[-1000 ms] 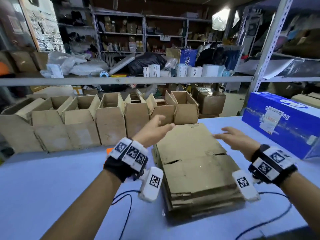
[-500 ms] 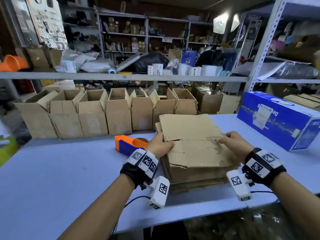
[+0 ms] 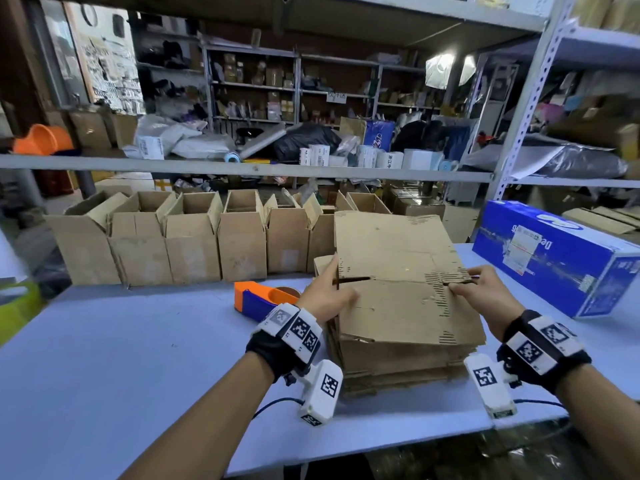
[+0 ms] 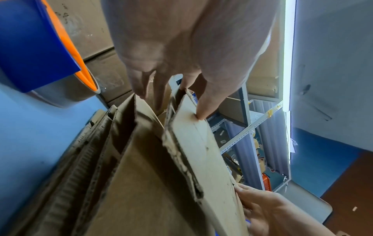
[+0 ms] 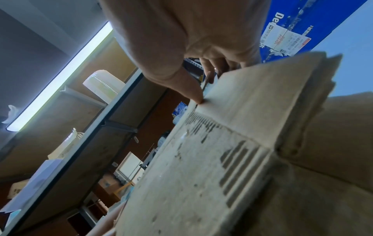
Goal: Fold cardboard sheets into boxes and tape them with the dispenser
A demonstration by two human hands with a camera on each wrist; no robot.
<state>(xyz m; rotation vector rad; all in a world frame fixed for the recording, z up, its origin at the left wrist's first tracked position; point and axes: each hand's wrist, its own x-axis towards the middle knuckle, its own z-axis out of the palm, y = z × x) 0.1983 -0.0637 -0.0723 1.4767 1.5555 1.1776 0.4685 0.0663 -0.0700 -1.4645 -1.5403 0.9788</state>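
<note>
A stack of flat cardboard sheets (image 3: 401, 358) lies on the blue table (image 3: 121, 358). The top sheet (image 3: 398, 258) is lifted at its far end. My left hand (image 3: 329, 292) grips its left edge at the slot, thumb on top and fingers underneath (image 4: 159, 95). My right hand (image 3: 474, 289) pinches the right edge, thumb (image 5: 193, 94) pressing on the top face. The top sheet (image 5: 201, 159) has torn, ribbed patches. The orange and blue tape dispenser (image 3: 263, 299) sits on the table just left of my left hand, and shows again as the dispenser (image 4: 36, 47).
A row of several open folded boxes (image 3: 194, 237) stands along the table's far edge. A long blue carton (image 3: 554, 265) lies at the right. A metal shelf rail (image 3: 242, 168) crosses above the boxes. Cables (image 3: 273, 403) trail from the wrist cameras.
Both hands came down from above the stack onto the top sheet, took hold of its side edges and raised its far end. The view has moved closer.
</note>
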